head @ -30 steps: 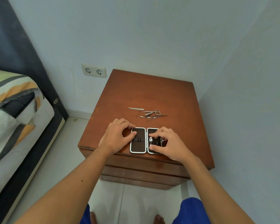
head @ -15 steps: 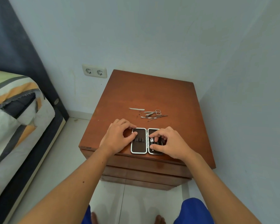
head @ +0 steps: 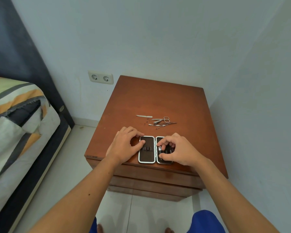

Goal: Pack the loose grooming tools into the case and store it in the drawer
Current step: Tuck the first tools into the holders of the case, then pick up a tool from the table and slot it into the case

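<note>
- Near the front edge of the wooden counter (head: 158, 101), the case (head: 146, 149) lies opened flat, two dark halves with white rims side by side.
- left hand (head: 124, 145) rests at the case's left edge, fingers loosely curled, thumb lying on the left half; it's not gripping anything.
- right hand (head: 178, 150) sits over the right half, fingers curled and pinching at something small there; can't tell what exactly.
- loose grooming tools (head: 161, 122) lie in a little pile further back on the counter: scissors (head: 165, 119), clippers, thin picks, plus a nail file (head: 144, 116) just left of them.
- bed (head: 15, 123) off to the left, wall socket (head: 100, 77) behind.
</note>
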`<state>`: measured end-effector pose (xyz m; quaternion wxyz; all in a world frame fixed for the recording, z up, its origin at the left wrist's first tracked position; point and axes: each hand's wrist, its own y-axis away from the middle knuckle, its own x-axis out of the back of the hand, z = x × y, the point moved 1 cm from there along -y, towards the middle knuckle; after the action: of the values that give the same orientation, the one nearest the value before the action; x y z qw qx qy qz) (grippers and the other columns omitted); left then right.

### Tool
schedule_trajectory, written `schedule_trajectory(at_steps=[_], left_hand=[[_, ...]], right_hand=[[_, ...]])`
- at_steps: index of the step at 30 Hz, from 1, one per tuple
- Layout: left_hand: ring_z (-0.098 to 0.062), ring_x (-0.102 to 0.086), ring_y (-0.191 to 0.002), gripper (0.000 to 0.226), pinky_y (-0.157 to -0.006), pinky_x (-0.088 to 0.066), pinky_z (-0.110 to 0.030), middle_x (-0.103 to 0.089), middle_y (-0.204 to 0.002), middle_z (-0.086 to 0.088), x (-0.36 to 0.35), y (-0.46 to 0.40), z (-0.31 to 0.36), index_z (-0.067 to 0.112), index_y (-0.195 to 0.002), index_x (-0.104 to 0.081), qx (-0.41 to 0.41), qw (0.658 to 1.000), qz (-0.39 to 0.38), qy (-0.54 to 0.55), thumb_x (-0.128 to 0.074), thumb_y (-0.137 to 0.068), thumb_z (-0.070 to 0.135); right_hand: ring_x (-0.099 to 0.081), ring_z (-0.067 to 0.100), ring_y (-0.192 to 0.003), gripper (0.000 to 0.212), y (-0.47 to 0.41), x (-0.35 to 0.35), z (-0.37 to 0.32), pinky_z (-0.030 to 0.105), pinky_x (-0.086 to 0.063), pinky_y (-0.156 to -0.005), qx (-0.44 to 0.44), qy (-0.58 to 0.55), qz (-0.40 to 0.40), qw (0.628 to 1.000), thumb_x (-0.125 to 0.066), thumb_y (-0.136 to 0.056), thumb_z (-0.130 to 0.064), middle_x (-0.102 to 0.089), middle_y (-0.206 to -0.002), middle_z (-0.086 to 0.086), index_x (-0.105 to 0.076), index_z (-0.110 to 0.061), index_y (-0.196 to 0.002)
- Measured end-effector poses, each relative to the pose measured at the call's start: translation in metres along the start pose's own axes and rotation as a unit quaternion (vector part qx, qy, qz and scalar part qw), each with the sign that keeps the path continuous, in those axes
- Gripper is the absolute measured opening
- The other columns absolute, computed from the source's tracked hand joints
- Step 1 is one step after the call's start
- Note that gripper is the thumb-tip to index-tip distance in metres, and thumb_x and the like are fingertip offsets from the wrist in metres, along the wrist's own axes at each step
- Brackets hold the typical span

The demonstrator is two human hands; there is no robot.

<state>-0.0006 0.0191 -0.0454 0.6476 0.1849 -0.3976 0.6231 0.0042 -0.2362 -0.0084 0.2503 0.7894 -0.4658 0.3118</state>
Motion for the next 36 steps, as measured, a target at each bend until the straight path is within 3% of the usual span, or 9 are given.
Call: schedule_trajectory(at_steps=[10, 14, 17, 22, 28, 31, 36], left_hand=[[-0.007, -0.053, -0.107, 0.022, -0.099, -0.046, -0.035, -0.065, -0.113, 0.019, 0.0, 0.001, 0.0, 0.033, -0.118, -0.075, -0.001, 1.0, -0.001, 0.0, -0.075, -0.097, 0.039], [-0.005, -0.051, -0.107, 0.022, -0.099, -0.043, -0.031, -0.063, -0.113, 0.02, 0.0, 0.0, -0.001, 0.033, -0.118, -0.074, 0.0, 1.0, -0.003, 0.001, -0.074, -0.097, 0.041], [-0.005, -0.051, -0.107, 0.023, -0.098, -0.041, -0.029, -0.062, -0.113, 0.021, 0.0, 0.0, -0.001, 0.033, -0.119, -0.074, -0.001, 1.0, -0.003, -0.001, -0.074, -0.097, 0.041], [-0.004, -0.05, -0.107, 0.023, -0.094, -0.039, -0.027, -0.063, -0.113, 0.02, -0.001, 0.0, -0.002, 0.032, -0.118, -0.075, 0.001, 1.0, 0.002, -0.002, -0.074, -0.097, 0.041], [-0.004, -0.05, -0.108, 0.023, -0.095, -0.04, -0.028, -0.063, -0.113, 0.021, -0.001, 0.0, -0.002, 0.033, -0.118, -0.074, 0.004, 1.0, -0.001, -0.001, -0.074, -0.097, 0.042], [-0.004, -0.05, -0.109, 0.023, -0.095, -0.041, -0.029, -0.063, -0.114, 0.02, -0.001, 0.0, -0.002, 0.033, -0.118, -0.075, 0.002, 1.0, -0.001, -0.001, -0.073, -0.097, 0.042], [-0.006, -0.052, -0.108, 0.023, -0.097, -0.042, -0.032, -0.063, -0.112, 0.019, -0.002, -0.001, -0.003, 0.033, -0.118, -0.075, 0.006, 1.0, -0.002, 0.0, -0.073, -0.097, 0.042]], right_hand=[[-0.053, 0.006, -0.096, 0.033, 0.003, 0.002, -0.001, 0.018, -0.042, -0.078, 0.009, 0.002, 0.018, 1.0, -0.088, -0.078, -0.037, -0.072, -0.093, -0.016, -0.075, -0.038, -0.109], [-0.051, 0.006, -0.09, 0.017, -0.02, 0.013, -0.001, 0.025, -0.035, -0.074, 0.012, 0.021, 0.124, 0.992, -0.08, -0.088, -0.035, -0.07, -0.088, -0.016, -0.076, -0.033, -0.104], [-0.051, 0.014, -0.094, 0.012, -0.053, 0.017, -0.006, 0.029, -0.037, -0.081, 0.014, 0.073, 0.163, 0.984, -0.076, -0.093, -0.027, -0.068, -0.094, -0.01, -0.078, -0.027, -0.105], [-0.046, 0.018, -0.11, 0.022, -0.094, 0.014, -0.006, 0.032, -0.041, -0.099, 0.026, 0.148, 0.12, 0.981, -0.074, -0.095, -0.027, -0.059, -0.114, -0.005, -0.076, -0.026, -0.117], [-0.048, 0.023, -0.109, 0.013, -0.103, 0.008, -0.004, 0.041, -0.043, -0.103, 0.03, 0.156, 0.115, 0.981, -0.071, -0.098, -0.024, -0.065, -0.115, -0.003, -0.078, -0.022, -0.109], [-0.051, 0.017, -0.102, 0.013, -0.095, 0.013, -0.011, 0.033, -0.045, -0.094, 0.057, 0.125, 0.176, 0.975, -0.065, -0.101, -0.019, -0.067, -0.107, -0.005, -0.076, -0.021, -0.108], [-0.061, -0.002, -0.085, 0.016, -0.056, 0.029, -0.025, 0.009, -0.043, -0.075, 0.003, -0.068, 0.251, 0.966, -0.065, -0.101, -0.019, -0.072, -0.099, -0.015, -0.077, -0.025, -0.11]])
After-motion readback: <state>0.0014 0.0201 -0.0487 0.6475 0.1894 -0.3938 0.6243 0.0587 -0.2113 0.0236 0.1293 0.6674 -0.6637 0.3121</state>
